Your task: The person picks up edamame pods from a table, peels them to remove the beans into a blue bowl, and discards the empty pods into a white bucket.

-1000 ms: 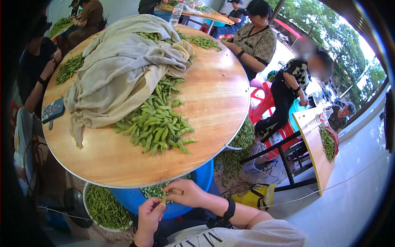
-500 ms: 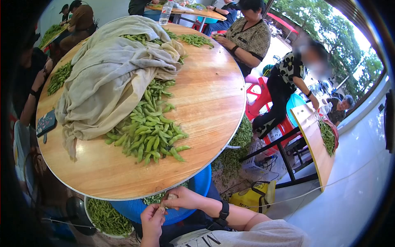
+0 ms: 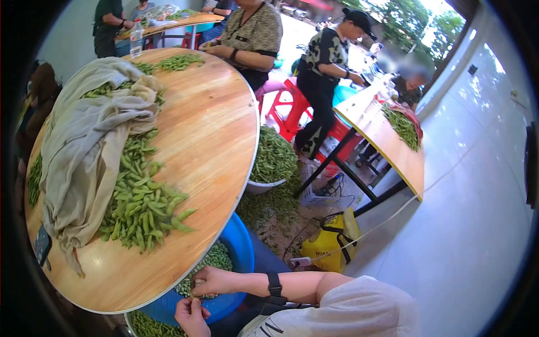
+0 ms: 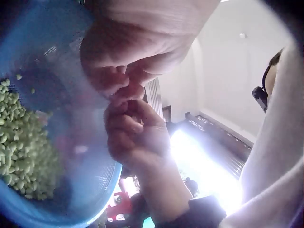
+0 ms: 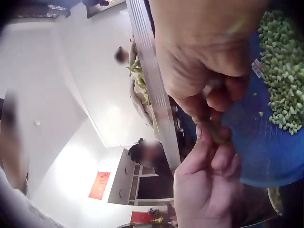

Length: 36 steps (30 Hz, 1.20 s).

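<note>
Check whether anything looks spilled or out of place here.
Loose green pods litter the floor beside the filled white tub, looking spilled or discarded. Also, a small printed label shows beside the shelled beans in the blue basket, odd among food; whether it is stuck down, I cannot tell.

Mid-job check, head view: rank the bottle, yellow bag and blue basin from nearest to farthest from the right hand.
From the right hand:
1. Blue basin, just beneath it.
2. Yellow bag, off to the right.
3. Bottle, at the far edge of the table.
</note>
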Each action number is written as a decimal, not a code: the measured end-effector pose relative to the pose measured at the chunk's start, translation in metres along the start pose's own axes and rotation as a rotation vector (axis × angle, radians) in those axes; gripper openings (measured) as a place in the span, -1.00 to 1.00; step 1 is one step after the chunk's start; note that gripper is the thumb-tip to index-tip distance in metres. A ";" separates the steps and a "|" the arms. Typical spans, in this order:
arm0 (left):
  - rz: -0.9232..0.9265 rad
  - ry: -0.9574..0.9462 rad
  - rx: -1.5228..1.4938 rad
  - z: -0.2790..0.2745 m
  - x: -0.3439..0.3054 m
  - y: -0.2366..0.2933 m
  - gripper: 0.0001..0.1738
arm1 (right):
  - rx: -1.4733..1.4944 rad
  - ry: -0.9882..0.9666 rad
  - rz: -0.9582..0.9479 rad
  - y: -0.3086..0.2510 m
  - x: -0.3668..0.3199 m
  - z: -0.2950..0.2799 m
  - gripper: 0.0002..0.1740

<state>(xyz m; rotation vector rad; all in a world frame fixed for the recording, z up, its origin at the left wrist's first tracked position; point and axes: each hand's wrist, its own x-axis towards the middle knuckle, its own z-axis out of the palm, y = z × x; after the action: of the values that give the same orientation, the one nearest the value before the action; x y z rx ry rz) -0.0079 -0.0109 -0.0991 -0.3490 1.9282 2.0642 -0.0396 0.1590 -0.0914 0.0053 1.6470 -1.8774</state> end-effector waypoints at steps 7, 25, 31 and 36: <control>0.063 -0.054 -0.063 0.005 -0.002 0.007 -0.88 | 0.410 -0.088 0.016 0.001 -0.008 0.002 -0.81; -0.034 -0.026 -0.101 0.012 -0.018 0.025 -0.92 | -0.037 -0.017 -0.146 -0.008 -0.015 0.012 -0.74; -0.243 -0.130 -0.339 -0.005 -0.028 0.035 -0.87 | 0.014 -0.115 -0.107 -0.007 -0.019 0.016 -0.77; -0.174 -0.096 -0.300 -0.006 -0.027 0.032 -0.80 | -0.091 -0.061 -0.204 -0.004 -0.015 0.022 -0.80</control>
<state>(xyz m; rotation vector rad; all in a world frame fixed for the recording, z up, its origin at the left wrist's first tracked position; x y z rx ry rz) 0.0053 -0.0198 -0.0596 -0.4567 1.4782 2.2088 -0.0208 0.1465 -0.0773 -0.2644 1.7444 -1.9284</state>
